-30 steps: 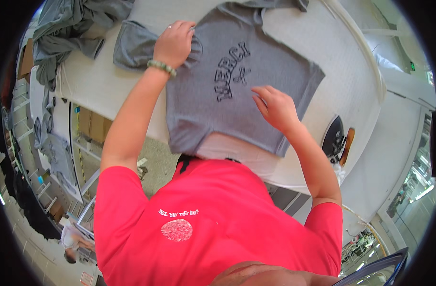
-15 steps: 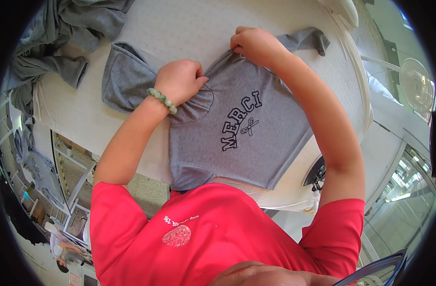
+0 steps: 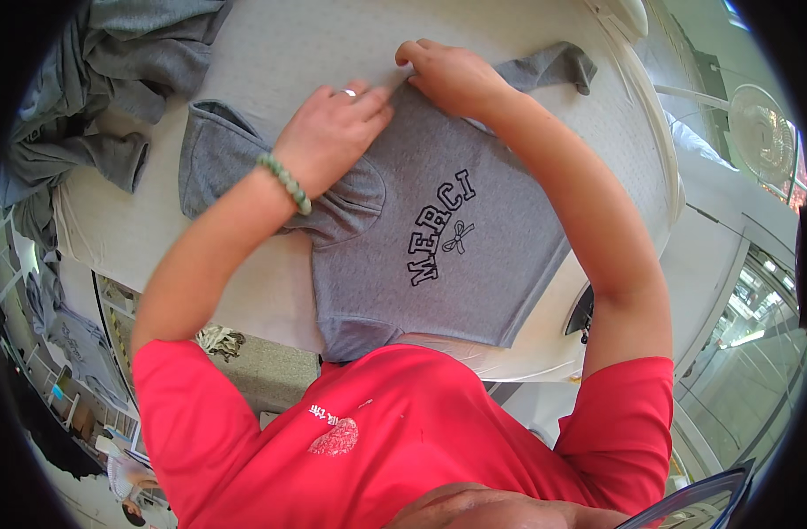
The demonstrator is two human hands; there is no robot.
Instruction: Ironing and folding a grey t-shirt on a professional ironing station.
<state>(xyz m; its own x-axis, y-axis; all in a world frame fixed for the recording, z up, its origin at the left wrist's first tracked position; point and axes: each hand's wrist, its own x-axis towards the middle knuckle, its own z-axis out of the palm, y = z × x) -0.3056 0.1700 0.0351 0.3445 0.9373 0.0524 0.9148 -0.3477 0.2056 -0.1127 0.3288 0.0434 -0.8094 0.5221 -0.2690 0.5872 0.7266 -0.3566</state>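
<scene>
Red tee [image 3: 403,441], green bead bracelet [image 3: 285,182], ring [image 3: 350,92]

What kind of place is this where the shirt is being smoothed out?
Probably a laundry or garment workroom: a grey T-shirt lies on a white padded table, more grey clothes are heaped at its corner, and a fan stands nearby.

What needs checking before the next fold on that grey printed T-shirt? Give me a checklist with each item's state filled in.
1. Grey printed T-shirt lies print-up on the white padded table: ok.
2. Left hand presses the cloth near the collar: ok.
3. Right hand grips the collar edge: ok.
4. Left sleeve spread flat: not ok, it is rumpled and partly under the forearm.
5. Hem lies flat on the table: not ok, it hangs over the near edge.
6. Heap of grey clothes lies apart from the shirt: ok.
</scene>
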